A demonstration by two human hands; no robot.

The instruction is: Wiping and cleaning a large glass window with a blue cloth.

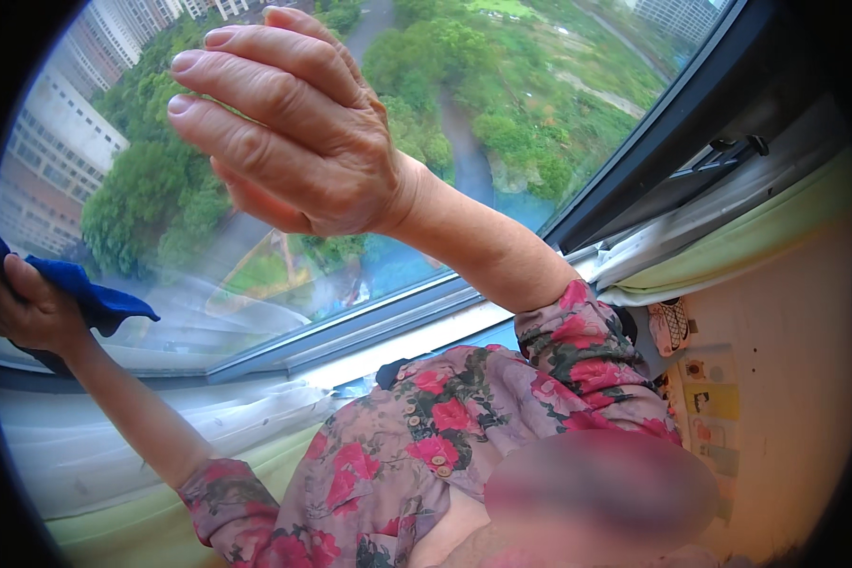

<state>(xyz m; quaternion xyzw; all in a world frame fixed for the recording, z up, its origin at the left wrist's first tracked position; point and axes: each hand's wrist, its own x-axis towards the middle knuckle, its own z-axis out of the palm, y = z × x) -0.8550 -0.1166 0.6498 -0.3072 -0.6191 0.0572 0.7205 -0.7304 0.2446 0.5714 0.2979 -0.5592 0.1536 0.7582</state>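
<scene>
At the far left, my left hand (33, 308) is closed on a blue cloth (109, 295), whose loose corner sticks out to the right past my fingers. Part of that hand fades into the dark rim of the picture. My right hand (298, 133) is raised at the upper middle, in front of a large window pane (189, 317). Its fingers are stretched out and point left, with the thumb below them. I see nothing in this hand, though its palm is turned away. Whether it touches the glass, I cannot tell.
A dark window frame (350, 327) runs below the pane and up the right side, with a handle (753, 145) there. White and pale green curtains (729, 237) hang at right and lower left. Trees, a road and tall buildings show outside. Pictures (710, 400) are on the right wall.
</scene>
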